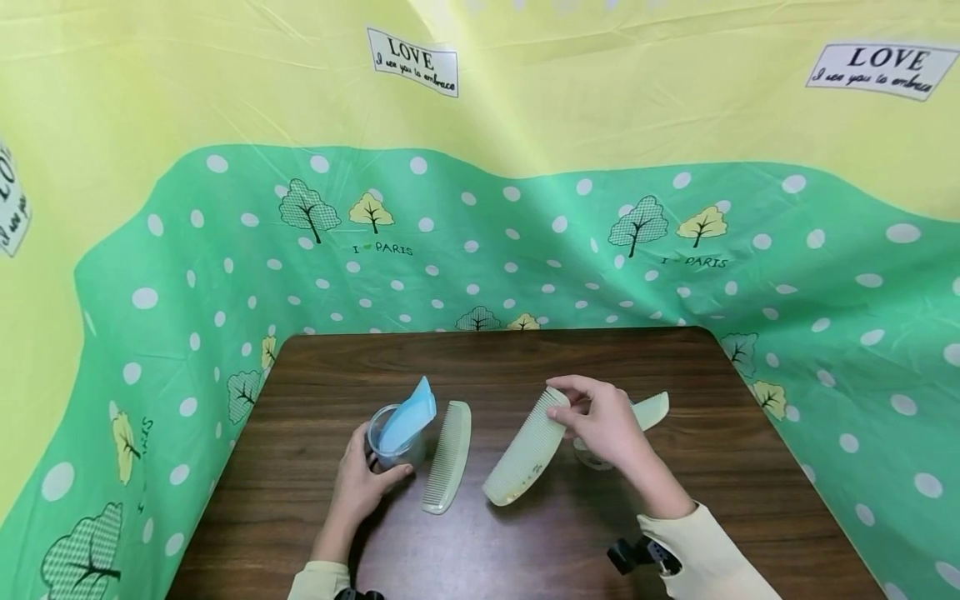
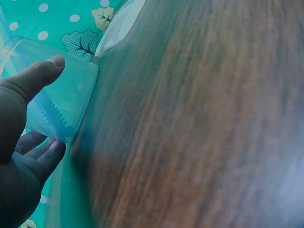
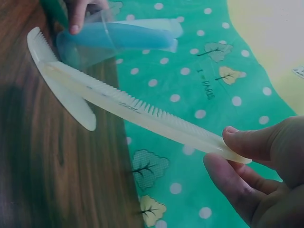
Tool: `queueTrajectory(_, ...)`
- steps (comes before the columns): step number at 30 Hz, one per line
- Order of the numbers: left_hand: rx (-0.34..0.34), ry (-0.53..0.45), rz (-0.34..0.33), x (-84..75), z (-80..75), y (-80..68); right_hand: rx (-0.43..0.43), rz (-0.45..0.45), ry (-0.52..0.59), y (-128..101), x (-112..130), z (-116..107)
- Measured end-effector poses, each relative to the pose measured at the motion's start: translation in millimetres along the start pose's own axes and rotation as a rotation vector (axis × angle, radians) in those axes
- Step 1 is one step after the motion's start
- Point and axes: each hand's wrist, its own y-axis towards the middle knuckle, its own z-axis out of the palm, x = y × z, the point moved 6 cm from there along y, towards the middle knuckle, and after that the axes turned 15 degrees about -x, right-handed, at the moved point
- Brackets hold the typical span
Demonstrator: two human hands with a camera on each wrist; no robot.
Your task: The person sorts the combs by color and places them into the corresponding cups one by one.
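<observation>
Currently the left hand (image 1: pixel 358 483) is gripping a clear cup (image 1: pixel 390 440) holding a blue comb (image 1: pixel 408 415) at lower left of the worktop (image 1: pixel 525 533), while the right hand (image 1: pixel 607 421) is pinching one end of a pale comb (image 1: pixel 525 450) with its fingers (image 3: pixel 247 142). Held only at its tip, that comb is probably at risk of twisting loose, or of nudging the second pale comb (image 1: pixel 448 454) lying beside the cup.

On the table (image 1: pixel 525 533), left to right — cup (image 1: pixel 390 442) with a comb (image 1: pixel 408 412) standing in it, a second comb (image 1: pixel 448 457) lying just beside, a third comb (image 1: pixel 525 450) slanting at centre, a fourth comb (image 1: pixel 651 410) behind the right hand (image 1: pixel 603 421).
</observation>
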Motion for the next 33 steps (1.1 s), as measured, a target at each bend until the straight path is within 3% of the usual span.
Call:
queueTrajectory(17, 0.001, -0.002, -0.010, 0.1, 0.1, -2.1, -0.092, 0.058, 0.063, -4, -9, -44)
queueTrajectory(33, -0.004, 0.002, -0.002, -0.9, -0.1, -1.5, -0.214, 0.020, 0.058, -13, -1, -89)
